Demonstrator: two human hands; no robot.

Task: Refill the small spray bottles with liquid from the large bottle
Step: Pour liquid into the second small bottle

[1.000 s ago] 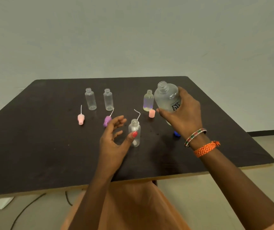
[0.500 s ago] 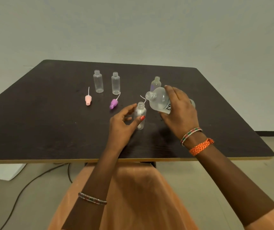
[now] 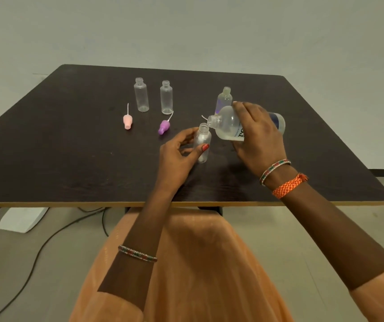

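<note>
Right hand (image 3: 257, 133) grips tipped large bottle (image 3: 229, 124) mid-body; left hand (image 3: 177, 156) pinches small spray bottle (image 3: 202, 145), prob. light, tippy, thin plastic — steady it low.

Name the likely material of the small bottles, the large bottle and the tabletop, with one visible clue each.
Small bottles: probably clear plastic; the table shows through.
Large bottle: seemingly frosted translucent plastic with a hazy wall.
Tabletop: likely dark wood-grain laminate over board, given its pale edge.

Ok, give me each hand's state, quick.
Left hand: closed on the small bottle.
Right hand: closed on the large bottle, tipped over it.
</note>
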